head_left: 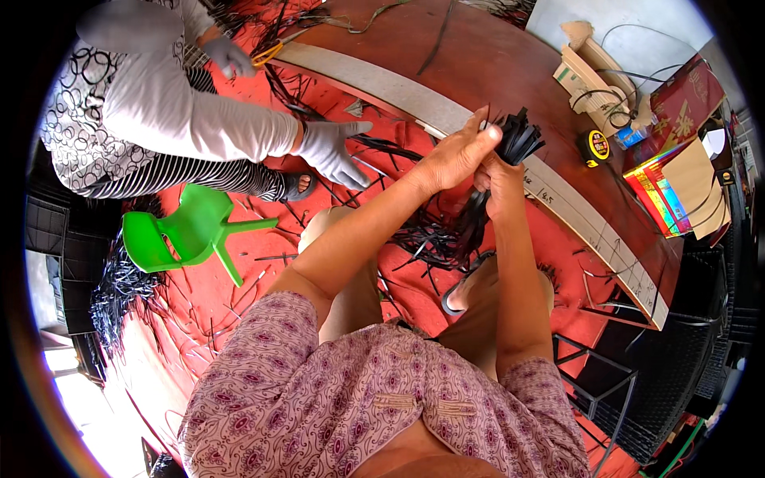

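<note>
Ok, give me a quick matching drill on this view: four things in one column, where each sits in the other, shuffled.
Things:
1. bundle of black flat strips
2. green plastic chair
3. yellow round tape measure
4. yellow-handled scissors

Places:
A. on the brown table
B. tipped over on the red floor
C. gripped by both hands
D. by the co-worker's gloved hand

Pairs: 1-C, 2-B, 3-A, 4-D

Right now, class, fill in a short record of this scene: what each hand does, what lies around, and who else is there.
Left hand: grips the top of a bundle of black strips
Right hand: clasps the same bundle lower down
Floor: red, strewn with loose black strips
Table: reddish-brown, with a yellow tape measure
Other person: gloved hand reaching to the floor
Nearby: green plastic stool
</note>
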Available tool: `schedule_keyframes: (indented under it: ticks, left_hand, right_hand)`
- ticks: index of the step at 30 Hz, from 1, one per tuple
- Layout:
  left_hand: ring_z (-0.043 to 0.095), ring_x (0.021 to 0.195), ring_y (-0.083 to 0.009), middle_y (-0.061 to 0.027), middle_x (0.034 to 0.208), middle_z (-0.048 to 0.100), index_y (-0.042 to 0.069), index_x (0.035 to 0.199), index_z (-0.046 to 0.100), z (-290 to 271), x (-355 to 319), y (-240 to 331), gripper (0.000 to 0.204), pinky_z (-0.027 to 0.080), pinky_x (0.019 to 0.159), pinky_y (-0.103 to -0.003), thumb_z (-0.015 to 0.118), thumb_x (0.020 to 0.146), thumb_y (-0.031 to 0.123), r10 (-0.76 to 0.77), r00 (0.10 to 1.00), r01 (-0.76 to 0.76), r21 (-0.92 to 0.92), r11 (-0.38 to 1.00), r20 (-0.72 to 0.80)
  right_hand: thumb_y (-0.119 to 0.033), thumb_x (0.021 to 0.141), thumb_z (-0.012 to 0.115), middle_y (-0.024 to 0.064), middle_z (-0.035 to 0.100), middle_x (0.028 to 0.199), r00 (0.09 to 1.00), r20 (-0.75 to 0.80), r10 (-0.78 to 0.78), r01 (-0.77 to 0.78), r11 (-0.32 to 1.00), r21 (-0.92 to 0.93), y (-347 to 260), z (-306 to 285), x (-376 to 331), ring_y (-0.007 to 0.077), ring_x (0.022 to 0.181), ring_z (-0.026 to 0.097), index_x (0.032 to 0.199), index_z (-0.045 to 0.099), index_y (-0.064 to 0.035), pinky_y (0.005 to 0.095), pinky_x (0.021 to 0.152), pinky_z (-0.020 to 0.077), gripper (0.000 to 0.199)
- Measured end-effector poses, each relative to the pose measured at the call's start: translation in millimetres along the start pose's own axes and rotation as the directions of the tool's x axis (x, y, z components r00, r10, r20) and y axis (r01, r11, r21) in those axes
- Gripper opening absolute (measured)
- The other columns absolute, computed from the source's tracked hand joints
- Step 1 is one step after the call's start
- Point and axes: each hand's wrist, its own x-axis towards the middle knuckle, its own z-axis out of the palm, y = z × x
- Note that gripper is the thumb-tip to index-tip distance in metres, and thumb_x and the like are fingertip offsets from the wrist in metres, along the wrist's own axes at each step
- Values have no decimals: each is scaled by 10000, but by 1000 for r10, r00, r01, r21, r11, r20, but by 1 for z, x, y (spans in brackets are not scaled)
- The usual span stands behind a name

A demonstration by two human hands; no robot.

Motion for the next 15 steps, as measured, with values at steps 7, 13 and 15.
schedule_keyframes:
  ticks: [7, 13, 15]
  left_hand:
    - [641, 965, -344, -279, 976, 649, -89, 1451, 54, 7, 2, 13, 1129, 440, 922, -347, 372, 794, 773, -13, 998, 2, 151, 989, 67]
    - [641, 808, -279, -229, 929, 648, -100, 1436, 91, 11, 10, 7, 982, 466, 847, -333, 387, 879, 653, 21, 992, -19, -13, 1000, 128]
    - [568, 1055, -346, -245, 1047, 602, -102, 1426, 152, 4, 6, 15, 927, 397, 951, -377, 324, 913, 650, 19, 981, -35, 81, 996, 195]
  right_hand:
    - [-255, 825, 738, -25, 496, 581, 999, 7, -47, 47, 999, 22, 10, -25, 7, 69, 438, 411, 785, 588, -73, 224, 391, 293, 239]
    - [-188, 867, 683, -29, 476, 592, 990, -69, -124, 131, 984, 123, 11, -24, 8, 65, 442, 400, 783, 559, -79, 223, 397, 297, 185]
    - [-204, 879, 667, -54, 409, 569, 990, -86, -112, 125, 980, 155, 12, -24, 8, 69, 440, 376, 774, 550, -82, 234, 408, 294, 198]
